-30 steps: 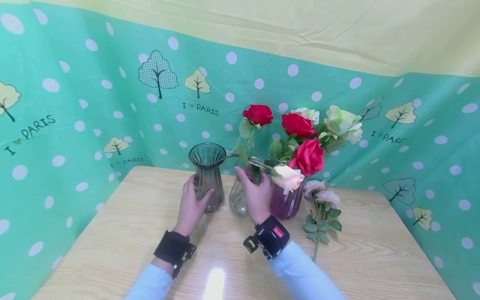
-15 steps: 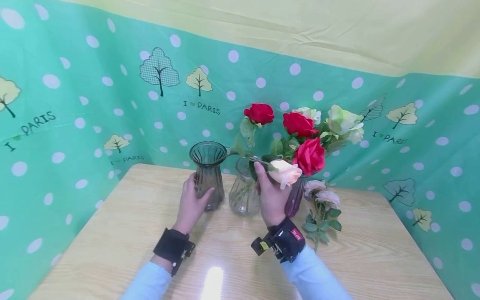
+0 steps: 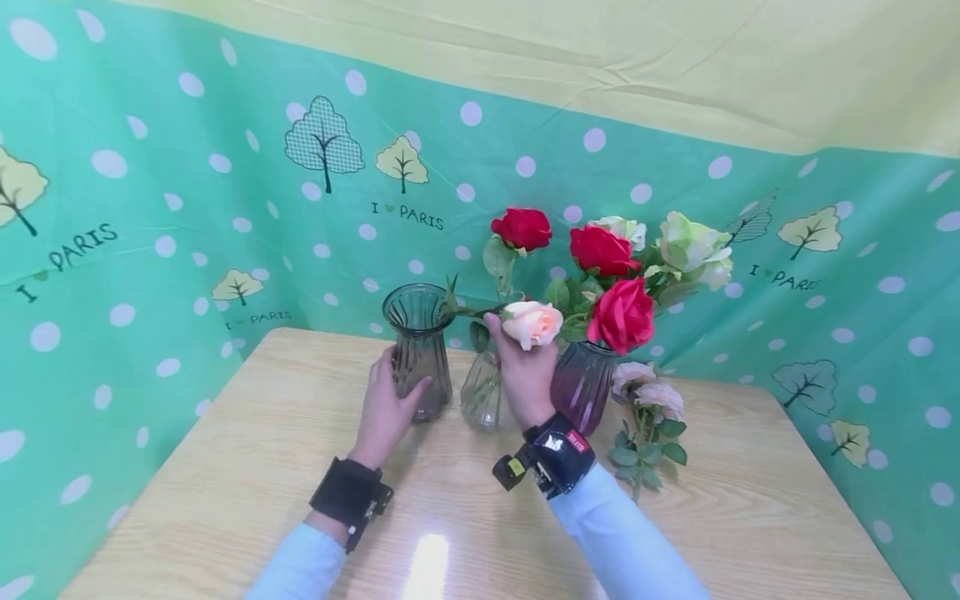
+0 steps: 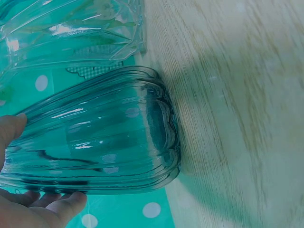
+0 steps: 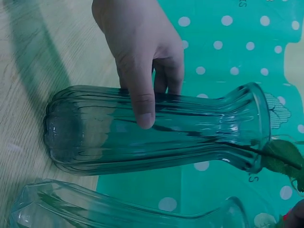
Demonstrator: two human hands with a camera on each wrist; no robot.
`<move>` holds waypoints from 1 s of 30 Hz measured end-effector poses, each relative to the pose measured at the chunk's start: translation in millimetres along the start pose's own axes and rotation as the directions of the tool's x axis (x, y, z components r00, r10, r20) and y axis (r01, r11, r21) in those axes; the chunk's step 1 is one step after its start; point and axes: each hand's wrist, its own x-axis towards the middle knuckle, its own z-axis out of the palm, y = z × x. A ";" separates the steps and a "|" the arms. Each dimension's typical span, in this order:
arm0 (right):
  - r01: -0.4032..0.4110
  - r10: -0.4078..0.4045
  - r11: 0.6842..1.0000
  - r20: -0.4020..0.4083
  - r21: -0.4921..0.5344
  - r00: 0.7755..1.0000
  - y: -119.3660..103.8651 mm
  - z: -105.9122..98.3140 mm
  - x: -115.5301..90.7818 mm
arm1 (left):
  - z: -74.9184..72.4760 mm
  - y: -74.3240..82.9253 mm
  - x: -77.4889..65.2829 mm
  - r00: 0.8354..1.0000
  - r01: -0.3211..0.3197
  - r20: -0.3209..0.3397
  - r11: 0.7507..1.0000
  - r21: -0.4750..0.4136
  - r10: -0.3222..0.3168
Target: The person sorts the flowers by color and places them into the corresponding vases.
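Note:
My left hand (image 3: 386, 412) grips a ribbed grey-green glass vase (image 3: 422, 367) around its body, thumb on the near side; the vase stands upright on the table. A pale pink rose (image 3: 532, 323) is in my right hand (image 3: 528, 379), which pinches its stem just below the bloom. The rose leans sideways, bloom to the right, and its stem runs left over the vase rim. In the right wrist view the dark stem reaches down inside the vase, with a green leaf (image 5: 285, 156) at the mouth. My right palm and lower fingers are mostly hidden.
A clear glass vase (image 3: 483, 404) with a red rose (image 3: 522, 229) stands close beside the grey-green one. Right of it, a purple vase (image 3: 581, 387) holds red and pale green roses. Lilac-pink flowers (image 3: 658, 400) lie on the wooden table (image 3: 712, 517). A polka-dot curtain (image 3: 225, 192) hangs behind.
My right hand has shifted right along the stem, then back left, and the pink rose has moved left and up towards the grey-green vase. My left hand has stayed on the vase.

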 end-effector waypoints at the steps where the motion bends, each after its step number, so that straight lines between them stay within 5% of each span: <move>1: -0.013 0.013 1.000 0.009 0.001 1.000 1.6 1.0 1.1 | 0.2 0.2 -0.3 1.000 0.000 0.003 1.000 -0.001 0.000; 12: -0.125 0.133 0.988 0.084 -0.088 0.988 38.1 5.1 11.2 | 1.6 -0.5 -0.7 1.000 -0.011 -0.005 1.000 -0.008 0.011; 17: -0.250 0.267 0.959 0.130 -0.132 0.955 34.2 -6.8 1.2 | 0.2 -0.2 -1.4 1.000 -0.013 -0.013 1.000 -0.014 0.013; 24: -0.380 0.419 0.884 0.104 -0.272 0.902 41.2 -64.6 -18.0 | 0.0 0.3 -2.5 0.999 -0.023 -0.025 1.000 -0.020 0.023; 30: -0.432 0.459 0.804 -0.037 -0.409 0.888 38.6 -141.2 -34.0 | -0.9 -0.9 -1.2 1.000 -0.023 -0.012 1.000 -0.017 0.023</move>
